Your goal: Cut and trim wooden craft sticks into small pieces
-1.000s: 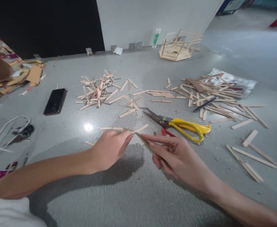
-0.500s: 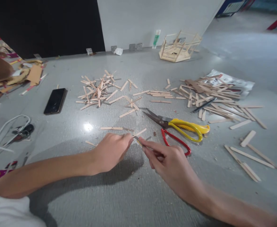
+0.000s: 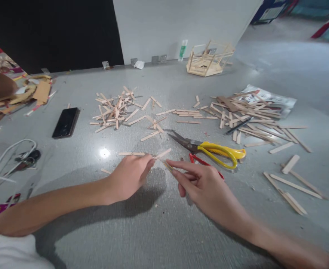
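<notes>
Grey tabletop (image 3: 105, 231), 2 hands (image 3: 129, 177) around 1 wooden stick (image 3: 163, 153).

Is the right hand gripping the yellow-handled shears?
No, the yellow-handled shears lie on the table, beyond the right hand.

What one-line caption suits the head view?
Left hand grips a small wooden stick; right hand holds a slim tool beside yellow-handled scissors.

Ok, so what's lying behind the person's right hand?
A tool with red handles: parts of the handles show past the right hand. The hand covers the rest, so its working end and exact kind cannot be made out.
</notes>
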`<state>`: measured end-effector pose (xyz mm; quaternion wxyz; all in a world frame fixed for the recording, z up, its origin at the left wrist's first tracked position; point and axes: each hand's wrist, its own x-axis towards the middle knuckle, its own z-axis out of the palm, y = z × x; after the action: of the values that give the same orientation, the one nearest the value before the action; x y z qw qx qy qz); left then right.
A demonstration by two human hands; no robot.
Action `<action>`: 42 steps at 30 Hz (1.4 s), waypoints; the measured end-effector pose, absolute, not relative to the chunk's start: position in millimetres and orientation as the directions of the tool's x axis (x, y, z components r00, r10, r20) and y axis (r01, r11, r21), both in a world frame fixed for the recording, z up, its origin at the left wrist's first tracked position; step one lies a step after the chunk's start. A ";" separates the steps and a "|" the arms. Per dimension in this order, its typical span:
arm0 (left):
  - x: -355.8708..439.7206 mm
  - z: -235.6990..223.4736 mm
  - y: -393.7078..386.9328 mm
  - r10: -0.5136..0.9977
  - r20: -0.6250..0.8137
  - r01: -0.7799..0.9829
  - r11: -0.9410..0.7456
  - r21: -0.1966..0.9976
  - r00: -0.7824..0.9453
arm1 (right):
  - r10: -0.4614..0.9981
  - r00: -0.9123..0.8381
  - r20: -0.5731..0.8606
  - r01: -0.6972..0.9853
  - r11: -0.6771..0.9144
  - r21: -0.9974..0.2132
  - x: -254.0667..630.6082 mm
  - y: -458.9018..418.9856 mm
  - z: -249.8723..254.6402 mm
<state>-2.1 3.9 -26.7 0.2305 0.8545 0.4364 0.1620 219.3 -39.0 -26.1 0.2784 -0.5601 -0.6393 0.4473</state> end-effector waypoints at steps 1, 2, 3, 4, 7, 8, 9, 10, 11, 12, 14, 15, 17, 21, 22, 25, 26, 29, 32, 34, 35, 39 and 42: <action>-1.4 -23.4 4.5 0.839 0.081 0.648 -0.472 0.598 0.538 | 0.964 -0.205 -0.170 0.438 -0.065 -0.896 221.0 -37.4 -22.1; -0.7 -19.7 4.6 0.855 0.081 0.616 -0.432 0.659 0.513 | 0.965 -0.196 -0.172 0.409 -0.079 -0.909 222.5 -36.4 -18.4; -0.1 -15.5 4.2 0.867 0.077 0.576 -0.391 0.718 0.493 | 0.971 -0.185 -0.149 0.376 -0.070 -0.924 223.7 -36.1 -15.3; 0.4 -11.0 3.3 0.876 0.064 0.534 -0.348 0.771 0.477 | 0.979 -0.171 -0.108 0.341 -0.044 -0.939 224.5 -36.5 -13.1; 1.3 2.9 -1.7 0.896 0.032 0.423 -0.241 0.873 0.443 | 0.991 -0.105 0.087 0.276 0.113 -0.954 224.3 -41.0 -11.5; 1.3 7.1 -3.8 0.900 0.037 0.393 -0.227 0.891 0.435 | 0.983 -0.089 0.161 0.284 0.180 -0.942 223.7 -43.2 -12.2; 1.1 10.9 -6.0 0.901 0.049 0.368 -0.225 0.902 0.430 | 0.969 -0.082 0.232 0.307 0.246 -0.919 223.0 -45.4 -13.0; 0.8 14.2 -8.2 0.902 0.067 0.351 -0.233 0.907 0.426 | 0.951 -0.083 0.299 0.339 0.309 -0.889 222.3 -47.6 -13.9; 0.4 16.9 -10.2 0.902 0.090 0.339 -0.249 0.907 0.422 | 0.929 -0.087 0.359 0.377 0.364 -0.852 221.8 -49.7 -14.8; -0.1 19.0 -12.1 0.901 0.113 0.337 -0.270 0.902 0.419 | 0.906 -0.091 0.414 0.419 0.412 -0.809 221.5 -51.5 -15.6; -1.2 21.9 -15.4 0.896 0.161 0.345 -0.318 0.883 0.413 | 0.853 -0.107 0.511 0.506 0.489 -0.711 221.5 -54.7 -17.1; -1.5 22.7 -16.7 0.893 0.179 0.352 -0.338 0.873 0.413 | 0.828 -0.127 0.547 0.543 0.519 -0.660 221.8 -56.0 -17.9; -1.8 23.7 -18.7 0.883 0.205 0.355 -0.369 0.859 0.423 | 0.792 -0.174 0.585 0.588 0.560 -0.583 222.3 -58.3 -20.0; -0.3 24.2 -20.8 0.870 0.234 0.346 -0.402 0.848 0.435 | 0.785 -0.133 0.605 0.572 0.559 -0.600 220.4 -61.0 -25.3; 0.1 24.2 -21.0 0.869 0.243 0.343 -0.407 0.847 0.432 | 0.782 -0.103 0.615 0.565 0.554 -0.611 219.6 -61.0 -26.3; 1.1 24.5 -21.3 0.865 0.249 0.328 -0.410 0.851 0.436 | 0.751 -0.080 0.656 0.567 0.575 -0.590 218.0 -59.5 -27.5; 1.1 24.6 -21.2 0.864 0.247 0.328 -0.411 0.851 0.439 | 0.738 -0.093 0.668 0.573 0.589 -0.571 218.0 -58.8 -27.3; 0.9 23.8 -20.9 0.854 0.258 0.340 -0.433 0.835 0.452 | 0.706 -0.136 0.695 0.588 0.622 -0.517 218.5 -57.3 -26.0; 0.4 20.1 -20.6 0.832 0.313 0.353 -0.494 0.795 0.458 | 0.692 -0.164 0.703 0.596 0.638 -0.488 218.9 -56.9 -24.9; -0.1 16.8 -20.6 0.809 0.365 0.370 -0.549 0.750 0.461 | 0.687 -0.178 0.704 0.595 0.645 -0.479 218.9 -56.7 -24.5; -0.3 15.2 -20.6 0.798 0.385 0.384 -0.573 0.724 0.464 | 0.686 -0.183 0.704 0.594 0.648 -0.477 218.8 -56.6 -24.2; -0.7 10.4 -20.4 0.752 0.467 0.426 -0.652 0.627 0.465 | 0.699 -0.193 0.689 0.588 0.645 -0.489 218.5 -56.9 -22.9; -0.9 7.5 -19.3 0.724 0.517 0.453 -0.689 0.565 0.456 | 0.744 -0.194 0.639 0.573 0.615 -0.542 218.2 -59.3 -22.3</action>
<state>-0.9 -19.3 7.5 0.1761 0.8350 0.3526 0.3841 218.2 -59.3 -22.3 0.4678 -0.4292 -0.7672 0.0918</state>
